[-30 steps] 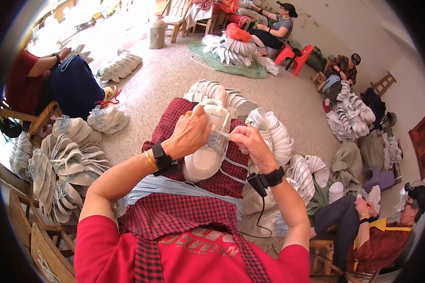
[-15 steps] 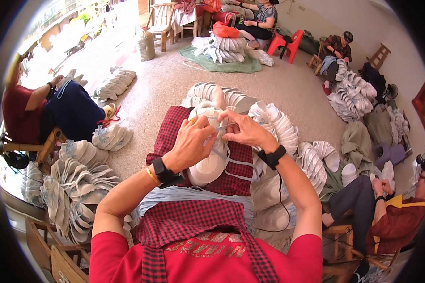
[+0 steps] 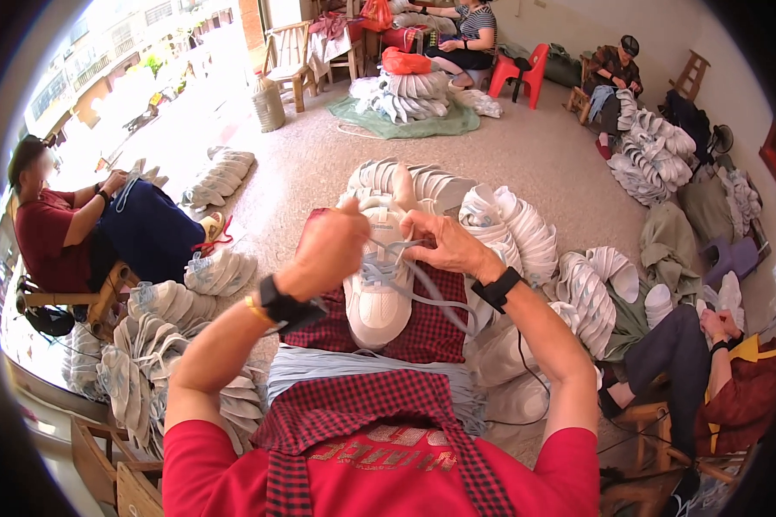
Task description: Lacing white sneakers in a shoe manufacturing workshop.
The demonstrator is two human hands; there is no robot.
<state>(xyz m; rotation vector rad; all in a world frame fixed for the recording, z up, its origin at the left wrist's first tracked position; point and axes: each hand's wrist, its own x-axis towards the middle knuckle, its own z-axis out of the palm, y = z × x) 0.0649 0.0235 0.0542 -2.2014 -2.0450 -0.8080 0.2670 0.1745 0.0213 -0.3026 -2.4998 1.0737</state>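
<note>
Both hands have slid up toward the shoe's top since before. Left hand grips the white sneaker on the lap; right hand pinches the pale blue lace, probably threading it. Sneaker piles sit just beyond.

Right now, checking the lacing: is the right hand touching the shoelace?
Touching: the head view shows the right hand pinching the pale blue shoelace above the white shoe.

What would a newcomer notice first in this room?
At the centre, the left hand and right hand pull pale blue laces on a white sneaker lying on a red checked cloth. All around on the floor stand rows of stacked white sneakers, with other seated people working beside them.
</note>
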